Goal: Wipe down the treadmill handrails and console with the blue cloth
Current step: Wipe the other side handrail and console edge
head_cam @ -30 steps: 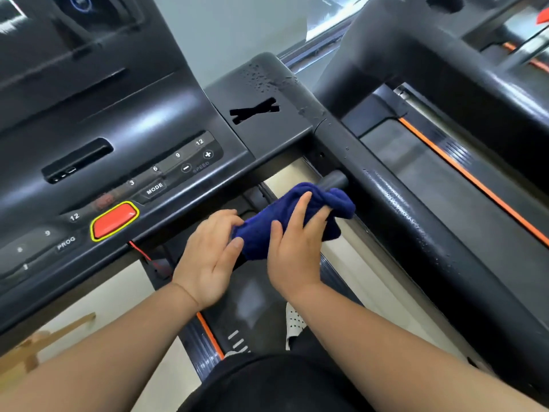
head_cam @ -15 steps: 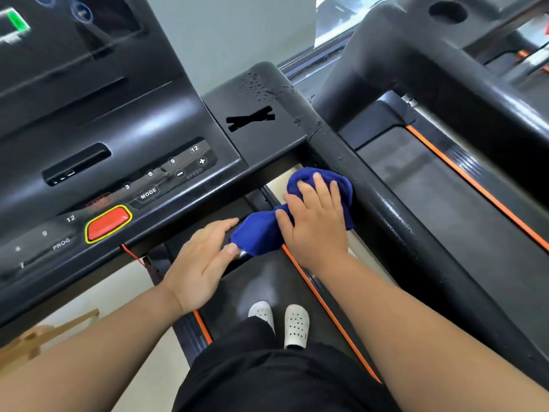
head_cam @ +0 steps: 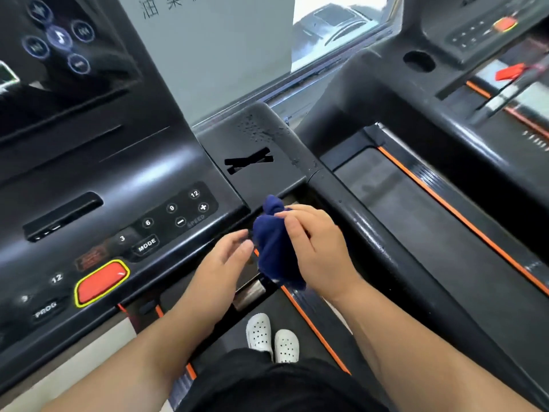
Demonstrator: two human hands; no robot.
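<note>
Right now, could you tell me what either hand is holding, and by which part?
The right hand pinches the blue cloth near its bunched top, the rest hanging down. The left hand is open beside it, holding nothing.

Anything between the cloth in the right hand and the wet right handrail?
Nothing visible. The right hand holds the blue cloth bunched in the air, just inboard of the right handrail; only open space separates them.
</note>
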